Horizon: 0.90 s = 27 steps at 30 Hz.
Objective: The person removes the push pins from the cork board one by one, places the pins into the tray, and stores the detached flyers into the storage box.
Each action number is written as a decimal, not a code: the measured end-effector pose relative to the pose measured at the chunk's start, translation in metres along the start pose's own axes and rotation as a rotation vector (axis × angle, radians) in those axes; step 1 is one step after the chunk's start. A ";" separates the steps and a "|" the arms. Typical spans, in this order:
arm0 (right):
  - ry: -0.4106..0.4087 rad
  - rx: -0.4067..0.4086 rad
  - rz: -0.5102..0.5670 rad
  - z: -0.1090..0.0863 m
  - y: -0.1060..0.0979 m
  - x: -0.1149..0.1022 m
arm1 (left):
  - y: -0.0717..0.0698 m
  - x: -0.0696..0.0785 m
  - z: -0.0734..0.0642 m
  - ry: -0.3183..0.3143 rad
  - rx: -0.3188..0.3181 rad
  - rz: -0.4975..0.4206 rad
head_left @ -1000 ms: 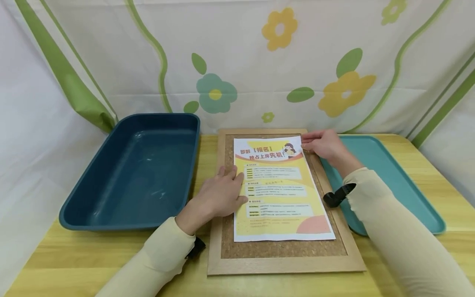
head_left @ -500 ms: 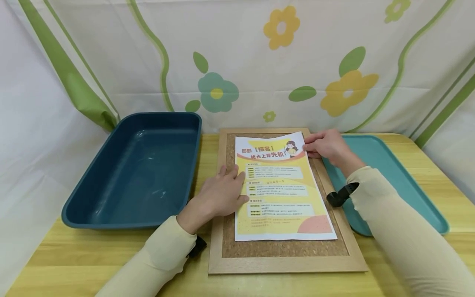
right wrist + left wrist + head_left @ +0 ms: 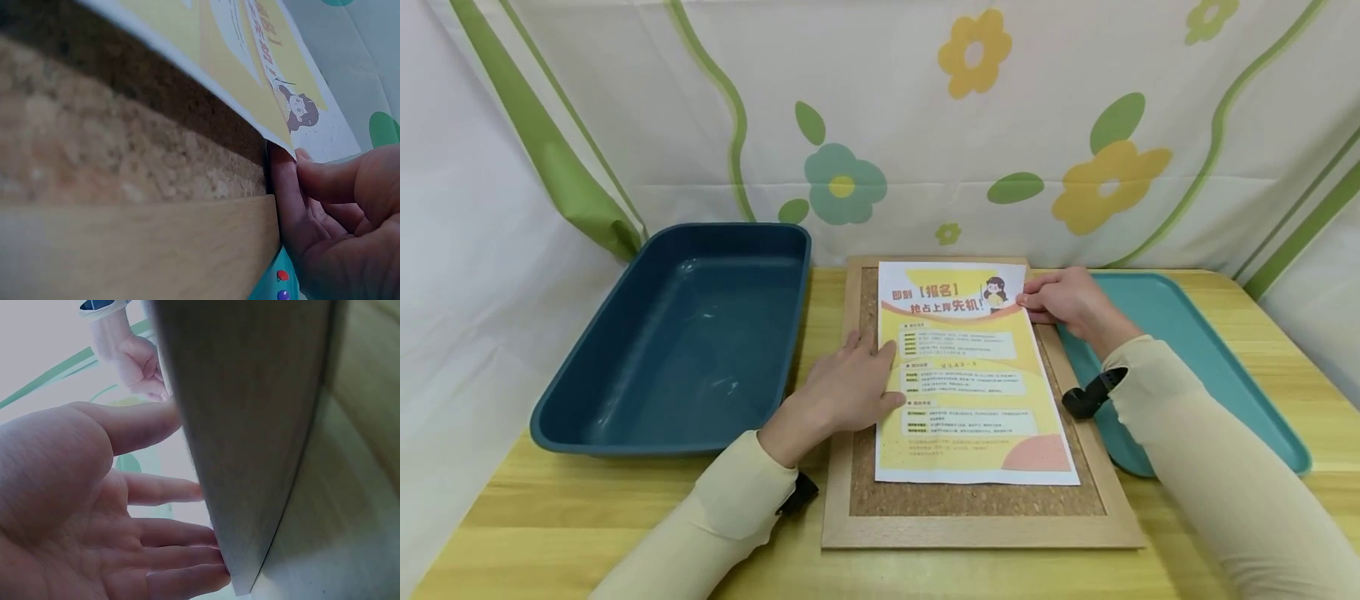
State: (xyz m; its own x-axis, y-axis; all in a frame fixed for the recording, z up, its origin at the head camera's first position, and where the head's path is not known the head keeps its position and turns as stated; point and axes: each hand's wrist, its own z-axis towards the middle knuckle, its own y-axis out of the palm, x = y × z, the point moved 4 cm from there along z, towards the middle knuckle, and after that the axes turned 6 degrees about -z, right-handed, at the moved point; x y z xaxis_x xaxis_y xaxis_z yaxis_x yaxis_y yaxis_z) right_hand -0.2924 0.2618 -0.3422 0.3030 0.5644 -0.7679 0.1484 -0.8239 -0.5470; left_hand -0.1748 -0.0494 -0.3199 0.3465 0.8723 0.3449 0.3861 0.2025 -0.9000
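Observation:
A yellow and white printed poster (image 3: 970, 400) lies over a wood-framed cork board (image 3: 977, 504). With thumb and fingers, my right hand (image 3: 1066, 307) pinches the poster's right edge near the upper corner. In the right wrist view that edge stands off the cork, leaving a shadowed gap. My left hand (image 3: 846, 383) rests at the poster's left edge and the board's left side, fingers extended. From the left wrist, its fingertips meet the top edge of the board's frame (image 3: 250, 425). The poster's lower part lies near the cork.
A deep dark-blue basin (image 3: 677, 350) stands to the left of the board. At the right is a teal tray (image 3: 1195, 358), partly under my right arm. The right wrist view shows a small red ball-like piece (image 3: 282, 275) and a purple one (image 3: 284, 294) over teal.
My right hand has taken the poster's right edge between thumb and fingers. The poster's top has lifted upward over the board's top rail. My left hand has stayed in place.

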 end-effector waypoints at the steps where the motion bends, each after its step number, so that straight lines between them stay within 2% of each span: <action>1: 0.001 -0.002 0.010 0.000 0.000 0.000 | -0.001 -0.001 -0.001 -0.006 0.000 -0.017; 8: 0.003 0.013 0.043 0.000 0.002 0.000 | -0.007 0.000 -0.005 0.020 0.061 -0.133; 13: 0.014 0.014 0.094 0.000 0.000 0.003 | -0.012 0.000 -0.008 0.014 0.124 -0.299; 17: 0.038 -0.011 0.163 0.000 -0.001 0.005 | -0.019 -0.004 -0.006 0.002 0.106 -0.454; 19: 0.056 -0.019 0.200 0.000 -0.002 0.004 | -0.022 -0.006 -0.003 -0.023 0.092 -0.533; 22: 0.072 -0.030 0.272 0.002 -0.002 0.001 | -0.026 -0.012 0.001 -0.110 0.097 -0.663; 27: 0.080 0.001 0.319 0.003 -0.005 -0.012 | -0.031 -0.022 0.006 -0.200 0.111 -0.864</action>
State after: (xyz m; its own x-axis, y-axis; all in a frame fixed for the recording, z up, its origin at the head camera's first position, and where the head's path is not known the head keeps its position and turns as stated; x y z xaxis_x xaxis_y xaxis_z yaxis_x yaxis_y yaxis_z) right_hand -0.2996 0.2593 -0.3311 0.4072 0.2716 -0.8720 0.0329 -0.9585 -0.2831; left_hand -0.1995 -0.0725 -0.3018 -0.1871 0.4544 0.8709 0.3548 0.8580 -0.3714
